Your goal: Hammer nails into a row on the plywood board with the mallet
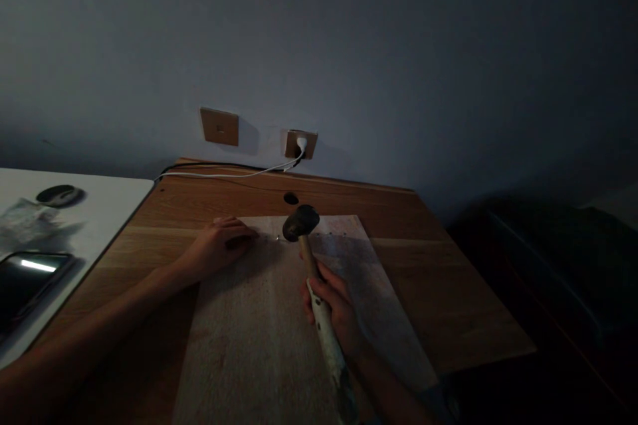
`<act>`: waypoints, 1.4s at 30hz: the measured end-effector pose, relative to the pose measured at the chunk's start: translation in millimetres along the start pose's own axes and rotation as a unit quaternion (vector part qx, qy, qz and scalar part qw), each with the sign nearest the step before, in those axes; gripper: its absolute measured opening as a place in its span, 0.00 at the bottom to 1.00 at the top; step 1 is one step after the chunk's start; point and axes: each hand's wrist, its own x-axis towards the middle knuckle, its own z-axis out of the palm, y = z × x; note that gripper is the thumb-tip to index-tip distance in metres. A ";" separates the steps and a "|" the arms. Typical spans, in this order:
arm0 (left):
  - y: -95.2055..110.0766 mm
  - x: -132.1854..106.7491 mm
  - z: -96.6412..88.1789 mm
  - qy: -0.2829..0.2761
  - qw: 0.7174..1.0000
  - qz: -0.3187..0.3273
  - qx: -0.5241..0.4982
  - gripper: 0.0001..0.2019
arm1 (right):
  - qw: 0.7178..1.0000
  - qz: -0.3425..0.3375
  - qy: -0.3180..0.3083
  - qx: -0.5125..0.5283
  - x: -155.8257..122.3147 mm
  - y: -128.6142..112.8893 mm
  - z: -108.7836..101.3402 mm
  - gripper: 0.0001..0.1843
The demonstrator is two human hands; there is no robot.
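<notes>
My right hand (335, 309) is wrapped around the pale, worn handle of a hammer (323, 325). Its dark, rounded head (301, 222) hangs over the far part of a pale wooden board (259, 345). Just left of the head, a small shiny nail (278, 238) stands on the board. My left hand (226, 242) rests at the board's far left corner, fingers loosely bent and pointing toward the nail but apart from it. I see nothing in that hand. A row of small dark spots (337, 234) lies right of the hammer head.
The board lies on a wooden tabletop (428, 292) against a wall. Cables (224, 176) run along the back edge to a wall socket (302, 144). On a white surface at left are a phone (30, 285), a clear plastic bag (27, 222) and a dark round object (58, 195).
</notes>
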 end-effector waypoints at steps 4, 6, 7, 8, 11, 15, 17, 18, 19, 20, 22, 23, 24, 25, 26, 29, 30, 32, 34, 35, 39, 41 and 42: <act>-0.7 -0.3 1.2 0.003 1.000 0.015 -0.005 0.10 | 1.000 -0.003 -0.016 -0.014 0.3 1.0 1.5 0.23; -1.2 -0.6 2.0 0.011 1.000 0.012 -0.010 0.09 | 0.999 -0.005 -0.029 -0.021 0.2 -2.3 6.2 0.20; -1.3 -0.7 2.2 0.014 1.000 0.008 -0.012 0.09 | 0.999 -0.004 -0.037 -0.022 0.1 -4.4 9.5 0.18; -1.2 -0.8 2.2 0.017 1.000 0.002 -0.014 0.10 | 0.999 -0.002 -0.048 -0.022 0.1 -6.5 13.3 0.17; 0.6 -0.5 1.2 0.017 0.999 -0.037 -0.016 0.13 | 0.996 0.003 -0.089 -0.031 0.7 -9.6 25.8 0.14; 6.0 1.1 -1.3 0.005 0.996 -0.083 -0.010 0.18 | 0.993 -0.006 -0.109 -0.044 3.0 -2.7 36.0 0.15; 8.3 1.9 -2.1 0.010 0.996 -0.091 -0.008 0.19 | 0.993 -0.002 -0.106 -0.046 4.0 2.2 36.9 0.18; 8.9 2.1 -2.4 0.011 0.995 -0.094 -0.012 0.20 | 0.993 0.000 -0.107 -0.047 4.4 4.2 36.7 0.19; 9.2 2.2 -2.6 0.010 0.995 -0.097 -0.019 0.20 | 0.993 0.002 -0.109 -0.047 4.6 5.6 36.3 0.19; 9.2 2.2 -2.7 0.008 0.995 -0.100 -0.026 0.20 | 0.993 0.003 -0.110 -0.048 4.8 6.7 36.0 0.19; 8.3 2.3 -3.1 0.002 0.993 -0.111 -0.034 0.21 | 0.992 -0.001 -0.111 -0.053 4.9 7.7 35.9 0.19; 7.6 2.4 -3.4 -0.002 0.993 -0.117 -0.031 0.21 | 0.992 -0.002 -0.113 -0.058 5.0 8.1 36.1 0.18; 7.0 2.5 -3.7 -0.005 0.992 -0.124 -0.024 0.20 | 0.991 -0.003 -0.115 -0.064 5.2 8.4 36.4 0.17; 6.5 2.8 -4.0 -0.009 0.991 -0.129 -0.017 0.20 | 0.990 -0.004 -0.119 -0.071 5.5 8.7 36.7 0.17; 6.0 3.1 -4.3 -0.012 0.991 -0.132 -0.012 0.20 | 0.989 -0.005 -0.126 -0.075 5.8 9.1 36.9 0.16; 5.5 3.8 -4.8 -0.017 0.991 -0.134 -0.009 0.20 | 0.988 -0.015 -0.136 -0.076 6.8 10.3 36.8 0.15; 5.5 3.8 -4.9 -0.019 0.991 -0.134 -0.009 0.20 | 0.988 -0.015 -0.132 -0.075 7.0 10.5 36.5 0.15; 5.5 3.5 -5.2 -0.022 0.991 -0.135 -0.011 0.19 | 0.989 -0.011 -0.125 -0.076 7.2 10.7 35.5 0.16; 5.4 3.1 -5.8 -0.025 0.990 -0.135 -0.015 0.19 | 0.989 -0.009 -0.123 -0.081 7.2 10.8 34.7 0.18; 5.4 3.0 -6.1 -0.026 0.990 -0.135 -0.016 0.19 | 0.989 -0.010 -0.124 -0.084 7.2 10.9 34.4 0.18; 4.7 3.4 -6.4 -0.026 0.991 -0.130 0.000 0.20 | 0.988 -0.014 -0.126 -0.089 7.6 12.3 34.0 0.15; 3.7 3.4 -5.7 -0.018 0.992 -0.127 0.006 0.20 | 0.988 -0.015 -0.128 -0.089 7.6 12.7 34.2 0.14; 3.2 3.3 -5.3 -0.015 0.992 -0.126 0.005 0.20 | 0.988 -0.017 -0.128 -0.089 7.5 12.8 34.3 0.15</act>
